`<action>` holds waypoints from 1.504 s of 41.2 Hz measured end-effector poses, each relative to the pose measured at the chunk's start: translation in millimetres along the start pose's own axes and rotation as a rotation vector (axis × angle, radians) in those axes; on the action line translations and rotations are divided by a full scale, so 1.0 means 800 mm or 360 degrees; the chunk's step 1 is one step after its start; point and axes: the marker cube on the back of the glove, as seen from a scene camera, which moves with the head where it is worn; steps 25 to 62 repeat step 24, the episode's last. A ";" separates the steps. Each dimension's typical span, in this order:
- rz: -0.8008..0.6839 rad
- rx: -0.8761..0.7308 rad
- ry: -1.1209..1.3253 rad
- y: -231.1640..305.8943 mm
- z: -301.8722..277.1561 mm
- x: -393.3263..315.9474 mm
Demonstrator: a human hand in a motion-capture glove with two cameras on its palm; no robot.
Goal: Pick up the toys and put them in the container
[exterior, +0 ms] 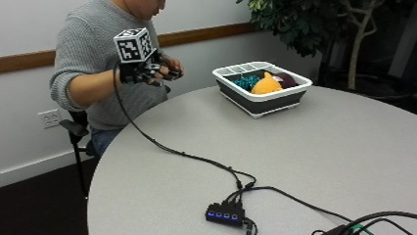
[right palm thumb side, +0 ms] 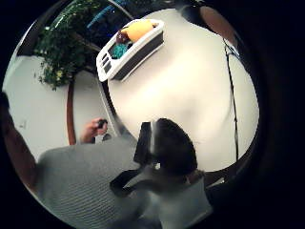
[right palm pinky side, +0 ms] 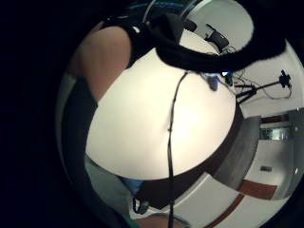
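A white and dark grey container (exterior: 262, 101) stands on the far part of the round table (exterior: 312, 152), beside its edge. Inside lie an orange toy (exterior: 266, 84), a teal toy (exterior: 245, 81) and a dark red toy (exterior: 285, 79). I see no toy lying on the tabletop. My gloved right hand (exterior: 145, 71) is raised in front of the person's chest, left of the container and well apart from it, fingers loosely curled and holding nothing. The bare hand (exterior: 171, 69) is right beside it. The thumb side palm view shows the container (right palm thumb side: 138, 50) with the orange toy (right palm thumb side: 138, 29).
A black cable (exterior: 182, 154) runs from the glove across the table to a small hub with blue lights (exterior: 224, 214) near the front edge. A leafy plant (exterior: 306, 24) stands behind the table at the back right. The person sits at the table's far left edge.
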 end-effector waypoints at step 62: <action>0.0160 -0.0059 -0.0054 0.050 0.059 0.000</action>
